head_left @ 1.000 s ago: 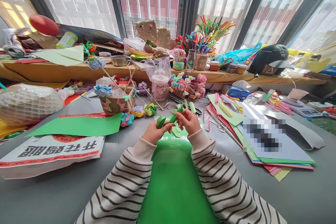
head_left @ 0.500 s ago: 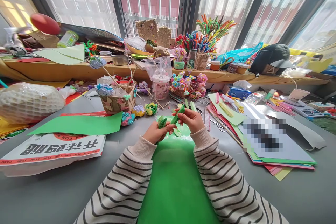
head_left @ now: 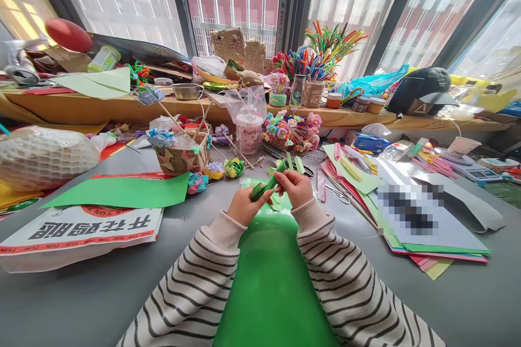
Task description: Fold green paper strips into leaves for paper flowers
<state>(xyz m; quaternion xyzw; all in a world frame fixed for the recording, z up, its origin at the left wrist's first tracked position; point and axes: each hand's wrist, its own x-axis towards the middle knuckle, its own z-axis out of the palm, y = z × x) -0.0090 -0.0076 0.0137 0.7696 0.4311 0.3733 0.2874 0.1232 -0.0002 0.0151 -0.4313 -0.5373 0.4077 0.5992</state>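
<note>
Both my hands are raised over a shiny green sheet (head_left: 277, 276). In the fingers of my left hand (head_left: 246, 205) is a bundle of folded green paper (head_left: 258, 191), its layered edges fanned toward the far side. My right hand (head_left: 297, 188) pinches a narrow folded green paper strip (head_left: 278, 168) close to that bundle. The fingertips of the two hands nearly meet, and whether the two paper pieces are joined is hidden. Beneath and behind the hands lie pale green paper scraps (head_left: 276, 204).
On the left, a basket (head_left: 183, 158) with paper flowers stands behind green paper (head_left: 118, 191) and a printed bag (head_left: 81, 233). A lidded drink cup (head_left: 249, 135) is straight ahead. Scissors (head_left: 338, 194) and stacked paper (head_left: 439, 222) lie to the right.
My hands have come slightly closer together. The green bundle in my left hand has tilted, and the strip in my right hand has shifted a little to the left.
</note>
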